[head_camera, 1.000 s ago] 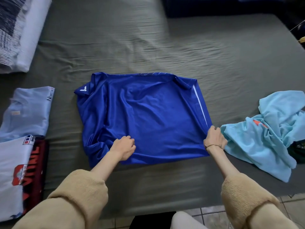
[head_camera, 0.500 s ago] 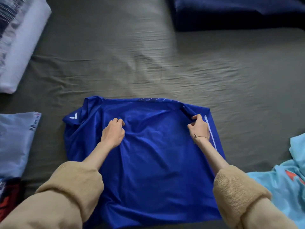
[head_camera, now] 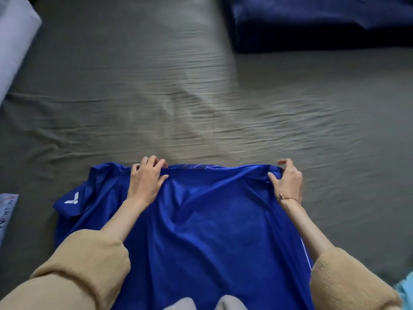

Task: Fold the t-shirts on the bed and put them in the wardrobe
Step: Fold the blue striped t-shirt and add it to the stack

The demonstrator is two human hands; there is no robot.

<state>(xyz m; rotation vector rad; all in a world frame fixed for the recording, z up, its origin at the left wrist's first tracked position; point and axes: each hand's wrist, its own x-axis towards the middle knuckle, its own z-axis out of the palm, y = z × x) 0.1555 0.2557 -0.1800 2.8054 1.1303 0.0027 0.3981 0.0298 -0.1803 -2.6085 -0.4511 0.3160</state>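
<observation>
Nearest the camera, two tan knitted sleeves [head_camera: 85,262] reach forward over a shiny royal-blue t-shirt [head_camera: 212,231] that lies spread on the bed, running from the near edge of the view out to about the middle. At the near right corner a scrap of light turquoise cloth [head_camera: 405,289] shows just beside the right sleeve. On the shirt's left side a folded-over sleeve carries a small white logo [head_camera: 72,198]. At the shirt's far edge, the left hand [head_camera: 146,180] rests on the fabric with its fingers curled over the hem and the thumb spread toward the middle, gripping the edge. The right hand [head_camera: 288,180], with a thin gold bracelet [head_camera: 289,199] at its wrist, pinches the shirt's far right corner between thumb and fingers, the cloth bunched there. At the left edge a pale blue printed garment [head_camera: 6,211] lies on the bed, apart from the blue shirt. Beyond the hands stretches the wrinkled grey-green bed sheet [head_camera: 201,97]. Far left lies a white pillow [head_camera: 13,41]; far right, a dark navy folded blanket [head_camera: 324,23] sits on the sheet.
</observation>
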